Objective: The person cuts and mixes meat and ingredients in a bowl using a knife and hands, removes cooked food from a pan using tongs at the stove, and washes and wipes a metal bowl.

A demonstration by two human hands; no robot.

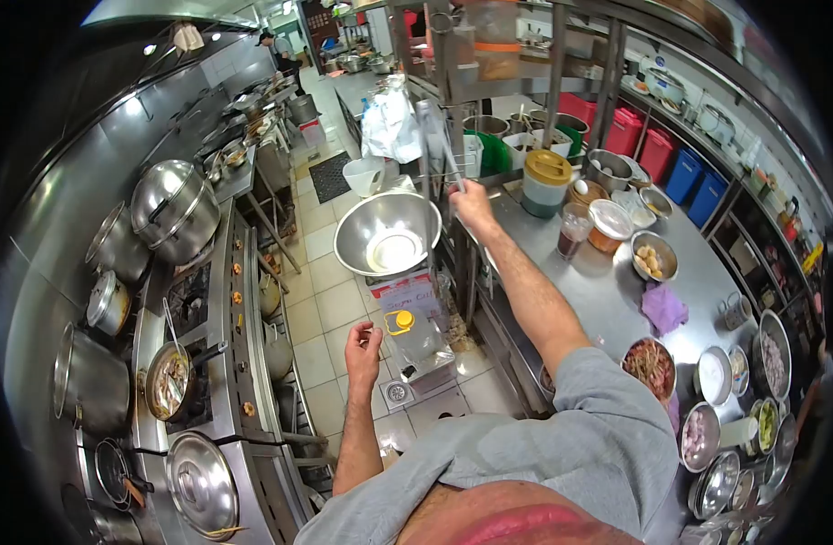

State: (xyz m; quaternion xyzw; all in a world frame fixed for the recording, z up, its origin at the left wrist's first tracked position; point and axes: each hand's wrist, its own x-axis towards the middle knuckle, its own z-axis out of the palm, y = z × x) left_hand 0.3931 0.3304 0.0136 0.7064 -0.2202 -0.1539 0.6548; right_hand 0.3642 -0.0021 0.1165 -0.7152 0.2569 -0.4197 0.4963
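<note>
My right hand (473, 209), at the end of my outstretched arm, is closed around a long grey utensil (454, 162) beside the metal rack; its working end is not clear. Left of that hand is a large steel bowl (386, 259). My left hand (363, 352) hangs over the floor with its fingers curled in and nothing visible in them. Just right of it, lower down, stands a clear plastic container with a yellow cap (404, 320). Behind it is a box with handwriting (407, 292).
On the left, a stove carries a pan (169, 380), a large steamer pot (167, 213) and several other pots. A steel table (561, 272) on the right holds many bowls, a purple cloth (664, 308) and a jar (545, 183). Another person (282, 56) stands far back in the tiled aisle.
</note>
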